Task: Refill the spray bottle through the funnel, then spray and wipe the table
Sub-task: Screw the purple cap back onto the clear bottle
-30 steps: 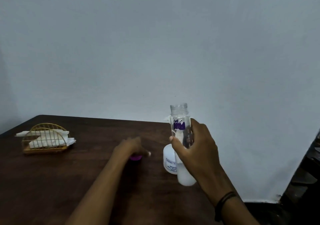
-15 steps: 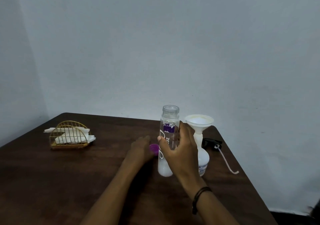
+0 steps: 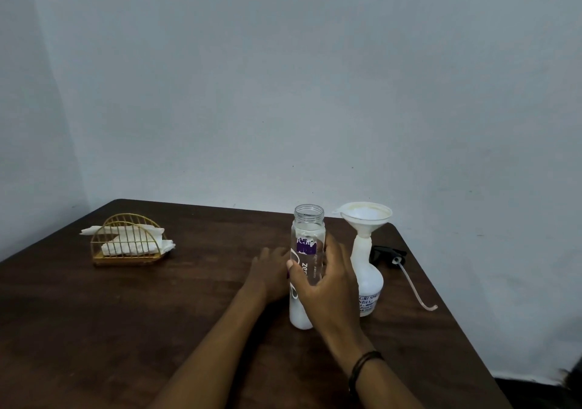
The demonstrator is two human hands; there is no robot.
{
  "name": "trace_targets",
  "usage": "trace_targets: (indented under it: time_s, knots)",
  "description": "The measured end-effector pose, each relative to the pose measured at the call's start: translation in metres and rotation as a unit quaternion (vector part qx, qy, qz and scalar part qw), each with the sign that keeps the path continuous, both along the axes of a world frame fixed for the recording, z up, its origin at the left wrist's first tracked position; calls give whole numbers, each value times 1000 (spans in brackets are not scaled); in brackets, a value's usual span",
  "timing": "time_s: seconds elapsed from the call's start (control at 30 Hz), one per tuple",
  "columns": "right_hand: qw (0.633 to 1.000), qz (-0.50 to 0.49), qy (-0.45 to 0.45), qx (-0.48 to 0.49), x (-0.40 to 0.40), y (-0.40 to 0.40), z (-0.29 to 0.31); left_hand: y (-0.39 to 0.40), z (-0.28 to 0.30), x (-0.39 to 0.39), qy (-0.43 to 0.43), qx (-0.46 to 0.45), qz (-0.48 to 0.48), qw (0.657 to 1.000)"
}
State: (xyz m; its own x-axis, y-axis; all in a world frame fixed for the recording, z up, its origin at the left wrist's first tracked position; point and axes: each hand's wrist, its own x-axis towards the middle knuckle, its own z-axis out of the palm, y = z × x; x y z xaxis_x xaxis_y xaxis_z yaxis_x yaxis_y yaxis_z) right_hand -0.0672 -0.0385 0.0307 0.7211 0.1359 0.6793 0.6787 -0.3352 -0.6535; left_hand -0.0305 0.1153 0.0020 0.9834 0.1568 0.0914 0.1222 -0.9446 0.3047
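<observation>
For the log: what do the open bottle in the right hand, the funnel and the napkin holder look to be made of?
Open bottle: clear, glossy plastic by the look, though glass is possible; you see through its upper part and its neck is threaded.
Funnel: matte, off-white plastic, slightly translucent.
Napkin holder: thin metal wire with a gold finish, holding white napkins.

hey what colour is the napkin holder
Gold wire napkin holder, clearest in the head view.

Clear plastic bottle [image 3: 308, 244], matt wood table [image 3: 126, 314], prob. wire holder [image 3: 127, 240].
</observation>
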Motion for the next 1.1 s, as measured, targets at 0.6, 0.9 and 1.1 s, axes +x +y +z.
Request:
trace_targets:
  time_s: [0.6,0.9,1.1]
  knots:
    - [999,44,20,13,1,3,-5,4,82,-38,-387,-571,40,723]
    - [997,70,21,5,4,5,-6,-38,96,-55,-470,-584,-34,660]
    - [996,91,14,15,3,4,-4,-35,89,-54,-471,-467,-118,739]
